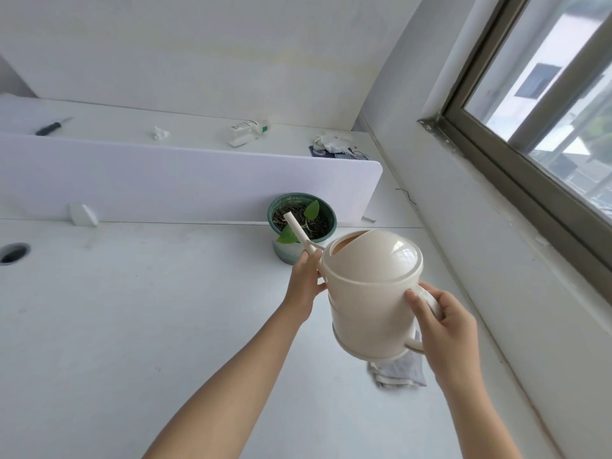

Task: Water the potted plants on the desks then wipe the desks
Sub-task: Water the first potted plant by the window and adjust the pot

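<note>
A cream watering can (371,293) is held above the white desk (132,326). My right hand (443,326) grips its handle at the back. My left hand (304,279) holds the base of the long spout, whose tip reaches over the soil of a green pot (326,213). The pot holds a small plant with two green leaves (312,208) and stands against the white divider. No water stream is visible. A grey cloth (397,372) lies on the desk under the can.
A white divider (165,180) splits this desk from the far desk, which carries a knife (51,126), crumpled tissues (160,132), a white box (246,132) and papers (334,144). A cable hole (13,253) sits at left. Wall and window (546,111) bound the right.
</note>
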